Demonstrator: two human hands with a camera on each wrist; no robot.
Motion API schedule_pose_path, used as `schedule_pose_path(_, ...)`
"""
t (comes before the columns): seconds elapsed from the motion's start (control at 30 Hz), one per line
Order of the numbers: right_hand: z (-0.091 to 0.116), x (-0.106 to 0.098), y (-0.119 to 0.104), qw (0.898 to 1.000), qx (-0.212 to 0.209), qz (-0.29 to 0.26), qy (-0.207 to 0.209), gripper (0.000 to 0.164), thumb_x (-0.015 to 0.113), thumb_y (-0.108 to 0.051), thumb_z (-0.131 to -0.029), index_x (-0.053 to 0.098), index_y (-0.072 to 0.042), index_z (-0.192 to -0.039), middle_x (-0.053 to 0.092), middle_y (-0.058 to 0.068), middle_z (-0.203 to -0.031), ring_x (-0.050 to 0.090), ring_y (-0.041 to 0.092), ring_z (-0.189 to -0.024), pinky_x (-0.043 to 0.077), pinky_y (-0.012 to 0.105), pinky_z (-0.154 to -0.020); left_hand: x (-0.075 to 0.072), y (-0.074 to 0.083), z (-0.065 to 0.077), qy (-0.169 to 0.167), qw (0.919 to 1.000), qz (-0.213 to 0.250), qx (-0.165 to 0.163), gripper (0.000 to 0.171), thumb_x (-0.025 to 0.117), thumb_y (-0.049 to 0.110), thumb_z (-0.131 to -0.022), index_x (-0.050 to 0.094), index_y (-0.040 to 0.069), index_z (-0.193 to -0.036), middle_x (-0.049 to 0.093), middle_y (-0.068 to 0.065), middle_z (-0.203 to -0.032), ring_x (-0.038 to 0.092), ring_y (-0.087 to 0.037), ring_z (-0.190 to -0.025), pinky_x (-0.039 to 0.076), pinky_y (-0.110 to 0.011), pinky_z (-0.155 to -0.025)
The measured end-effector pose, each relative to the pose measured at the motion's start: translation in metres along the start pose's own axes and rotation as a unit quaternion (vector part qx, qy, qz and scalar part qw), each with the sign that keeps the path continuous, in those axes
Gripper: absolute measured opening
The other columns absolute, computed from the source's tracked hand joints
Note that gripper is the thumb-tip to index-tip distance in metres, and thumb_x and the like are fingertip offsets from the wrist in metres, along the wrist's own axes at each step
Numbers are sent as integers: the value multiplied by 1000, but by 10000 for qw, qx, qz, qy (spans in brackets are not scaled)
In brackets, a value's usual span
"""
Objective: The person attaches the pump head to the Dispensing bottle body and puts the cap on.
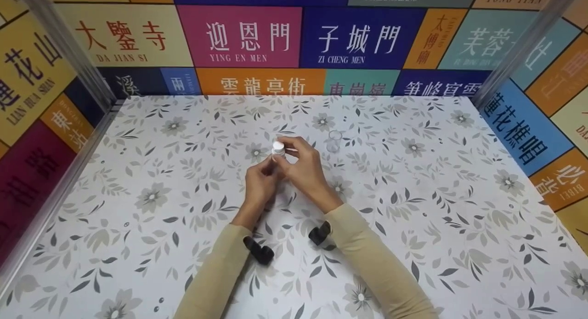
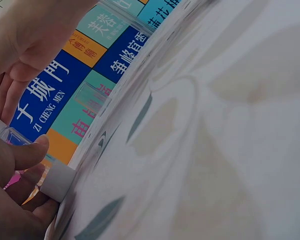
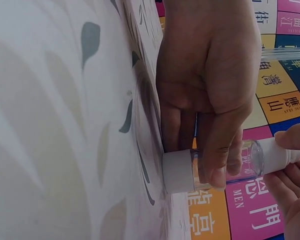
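Observation:
A small clear bottle [image 3: 242, 170] with a white base and a white pump top [image 1: 278, 147] stands upright, its base at the tabletop. My left hand [image 1: 261, 183] grips the clear body low down, thumb across the front in the right wrist view. My right hand [image 1: 303, 165] is higher, its thumb and fingers pinching the white top. In the left wrist view the white base [image 2: 58, 181] shows below the left fingers, and the right hand [image 2: 30, 40] reaches in from above. The fingers cover part of the bottle.
A clear cap [image 1: 334, 142] stands on the table just right of the hands. The floral tabletop [image 1: 151, 245] spreads around them. Panels with printed characters [image 1: 239, 36] rise at the back and both sides, with clear posts [image 1: 519, 48] at the back corners.

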State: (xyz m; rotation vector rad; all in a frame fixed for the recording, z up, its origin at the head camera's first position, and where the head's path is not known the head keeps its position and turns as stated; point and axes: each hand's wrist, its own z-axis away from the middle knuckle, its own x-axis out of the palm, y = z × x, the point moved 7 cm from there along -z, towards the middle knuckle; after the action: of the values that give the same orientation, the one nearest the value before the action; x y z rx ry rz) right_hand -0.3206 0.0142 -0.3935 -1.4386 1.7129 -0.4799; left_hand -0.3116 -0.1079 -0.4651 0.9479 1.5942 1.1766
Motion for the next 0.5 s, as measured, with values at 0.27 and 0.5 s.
schedule_pose_path(0.27, 1, 2, 1, 10000, 23, -48, -32, 38, 76, -3, -84, 65, 5, -119, 68, 19, -118, 69, 29, -110, 57, 26, -96, -1, 0, 1, 84, 9999, -58, 43, 44, 71, -6, -80, 69, 4, -123, 72, -18, -118, 70, -26, -108, 56, -38, -96)
schedule_pose_path(0.5, 0, 1, 1, 9999, 57, 105, -41, 35, 75, -2, -85, 66, 3, -118, 69, 18, -116, 70, 28, -109, 57, 25, -94, -1, 1, 0, 33, 9999, -68, 91, 43, 70, -3, -84, 66, 3, -127, 70, -19, -120, 70, -29, -111, 56, -38, -97)
